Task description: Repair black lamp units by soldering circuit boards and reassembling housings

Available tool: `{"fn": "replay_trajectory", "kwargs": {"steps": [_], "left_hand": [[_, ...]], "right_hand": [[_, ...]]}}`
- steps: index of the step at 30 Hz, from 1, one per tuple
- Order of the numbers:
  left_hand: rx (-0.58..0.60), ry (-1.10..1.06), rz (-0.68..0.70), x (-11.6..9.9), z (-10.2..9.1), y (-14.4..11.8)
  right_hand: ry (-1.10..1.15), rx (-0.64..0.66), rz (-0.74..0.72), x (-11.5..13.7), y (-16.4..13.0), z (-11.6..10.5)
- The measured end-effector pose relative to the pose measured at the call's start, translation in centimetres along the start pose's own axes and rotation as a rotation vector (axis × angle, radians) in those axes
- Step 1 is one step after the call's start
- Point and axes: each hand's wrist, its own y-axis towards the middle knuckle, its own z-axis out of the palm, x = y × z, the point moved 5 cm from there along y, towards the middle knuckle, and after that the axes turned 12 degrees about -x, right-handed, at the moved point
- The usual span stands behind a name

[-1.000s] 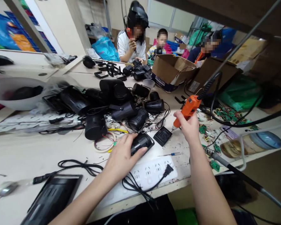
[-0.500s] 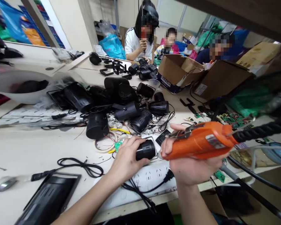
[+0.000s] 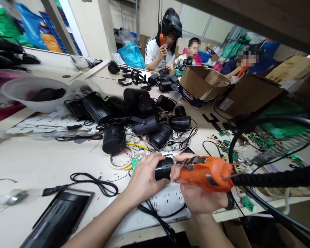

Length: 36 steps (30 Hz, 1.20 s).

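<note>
My left hand (image 3: pixel 147 172) is wrapped round a small black cylindrical housing (image 3: pixel 163 168), which lies on its side over the white slotted panel (image 3: pixel 167 199). My right hand (image 3: pixel 200 196) grips an orange electric screwdriver (image 3: pixel 205 174) with a metal lever on top. The tool lies level, its front end against or very close to the right end of the housing; my fingers hide its tip. From the tool's back a thick black cable (image 3: pixel 271 177) runs off to the right. A green circuit board (image 3: pixel 135 162) and a tape roll (image 3: pixel 121 160) sit just left of my left hand.
Black lamp-like housings (image 3: pixel 144 125) are heaped behind my hands. A larger black housing (image 3: pixel 60 217) and a coiled black cord (image 3: pixel 95 182) lie at left. Circuit boards (image 3: pixel 263 139) spread at right. Cardboard boxes (image 3: pixel 204 82) stand farther back, near several people (image 3: pixel 160 55).
The screwdriver in my right hand has moved left, up to the end of the black housing. My left hand keeps its hold. The view has shifted slightly.
</note>
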Motion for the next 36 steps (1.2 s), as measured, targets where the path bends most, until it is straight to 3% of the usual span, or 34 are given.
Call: {"fn": "replay_trajectory", "kwargs": {"steps": [6, 11, 17, 22, 24, 26, 29, 31, 36], "left_hand": [[-0.005, 0.019, 0.009, -0.1, 0.0, -0.1], [-0.018, 0.054, 0.019, 0.0, 0.2, 0.0], [-0.014, 0.104, -0.026, 0.2, 0.4, 0.3], [-0.065, 0.094, -0.040, 0.0, 0.4, 0.2], [-0.095, 0.070, -0.057, -0.1, 0.4, 0.1], [-0.111, 0.047, -0.074, -0.2, 0.4, -0.1], [-0.084, 0.046, -0.109, -0.2, 0.4, -0.2], [-0.048, 0.057, -0.138, -0.2, 0.4, -0.1], [0.003, 0.058, -0.157, -0.3, 0.2, 0.4]], "right_hand": [[0.042, 0.045, 0.062, -1.1, 0.0, 0.0], [0.003, 0.062, -0.008, -1.0, -0.3, -0.3], [-0.013, 0.042, 0.017, -1.1, 0.2, 0.2], [0.037, -0.024, 0.064, -1.0, 0.6, 0.0], [0.017, 0.008, 0.086, -0.4, 0.8, -0.1], [-0.003, 0.067, 0.053, 0.7, 1.3, -0.1], [0.036, 0.045, -0.089, 2.0, 2.7, 0.0], [0.079, 0.036, -0.094, 1.6, 3.7, 0.3], [0.121, 0.055, 0.048, -1.4, 4.9, 1.4]]}}
